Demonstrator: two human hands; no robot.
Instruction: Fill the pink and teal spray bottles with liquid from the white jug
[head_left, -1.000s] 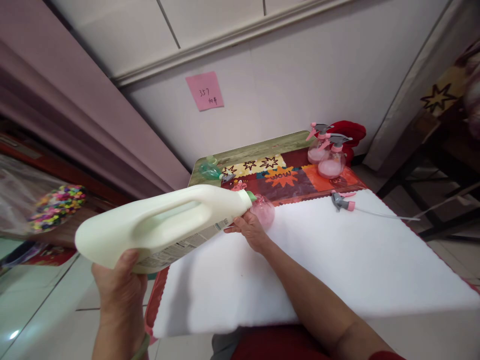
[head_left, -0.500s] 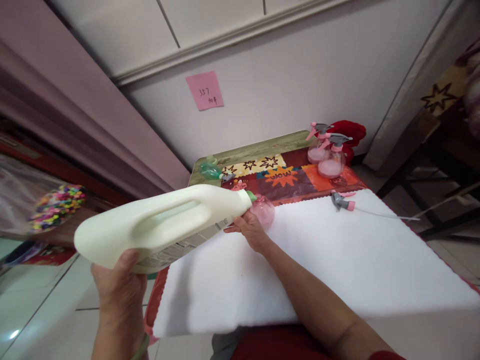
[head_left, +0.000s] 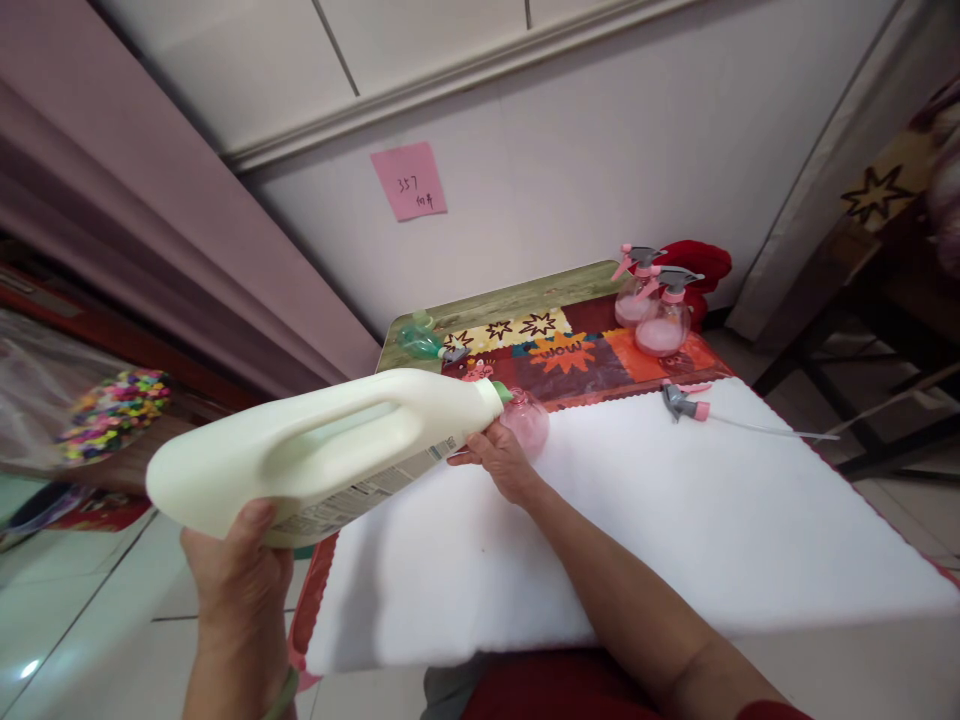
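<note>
A large pale cream jug (head_left: pixel 225 460) with a moulded handle lies tilted across the view, its green spout (head_left: pixel 501 391) low at the right end. My left hand (head_left: pixel 240 560) is closed round the jug's base end, thumb on the near side. Under the neck, my right hand (head_left: pixel 504 460) grips the jug, its fingers partly hidden. Just beyond that hand stands a round pink see-through bottle (head_left: pixel 531 425) without a sprayer head, its mouth right at the spout. Whether liquid is flowing I cannot make out. On the white cloth (head_left: pixel 637 530) rests a grey and pink sprayer head (head_left: pixel 684 403) with its tube.
Two spray bottles holding pinkish liquid (head_left: pixel 661 335) stand at the table's back right, before a red object (head_left: pixel 697 260). A green spray bottle (head_left: pixel 421 342) lies on its side at the back left. Behind the table is a wall with a pink note (head_left: pixel 409 182).
Almost nothing differs. The jug's base end has shifted very slightly, with both hands in the same places.
</note>
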